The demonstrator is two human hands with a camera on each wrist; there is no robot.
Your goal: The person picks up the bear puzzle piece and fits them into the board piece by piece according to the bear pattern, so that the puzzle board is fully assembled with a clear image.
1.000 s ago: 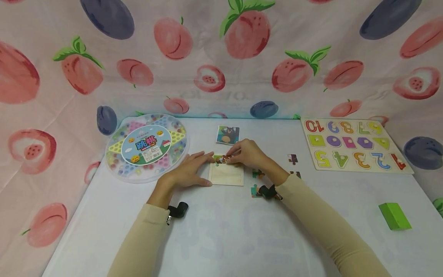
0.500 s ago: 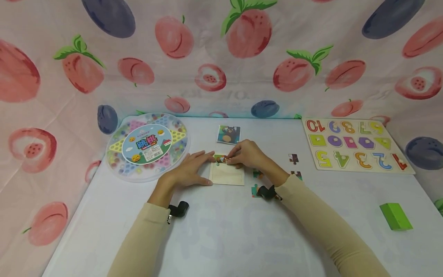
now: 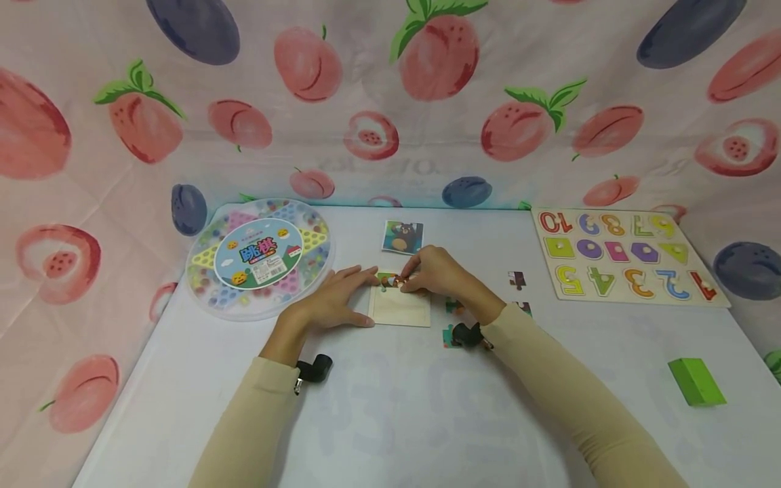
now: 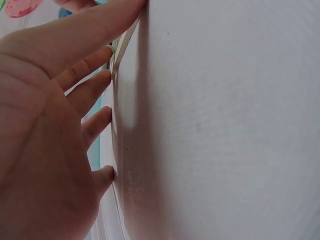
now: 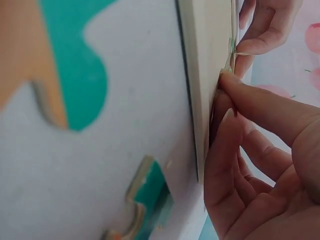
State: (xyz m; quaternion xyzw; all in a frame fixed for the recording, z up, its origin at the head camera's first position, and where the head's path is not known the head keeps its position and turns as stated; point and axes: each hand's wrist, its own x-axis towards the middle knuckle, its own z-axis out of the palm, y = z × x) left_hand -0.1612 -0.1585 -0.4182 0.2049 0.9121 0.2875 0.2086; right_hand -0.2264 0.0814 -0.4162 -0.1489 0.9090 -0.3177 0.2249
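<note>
A shallow wooden puzzle tray lies mid-table, with puzzle pieces along its far edge and bare wood nearer the person. My left hand rests at the tray's left side, fingers extended, its index fingertip at the far corner and thumb at the near one. The left wrist view shows that thumb stretched along the tray's edge. With bent thumb and fingers my right hand pinches a brown puzzle piece at the tray's far right part. In the right wrist view, those fingers mostly cover the piece.
Loose puzzle pieces lie right of the tray, some partly behind the right forearm. A bear picture card lies beyond it. A round Chinese checkers box stands left, a number puzzle board right, and a green block nearer right.
My right hand's fingertips shift slightly over the piece at the tray's far right part. My left hand stays at the tray's left side.
</note>
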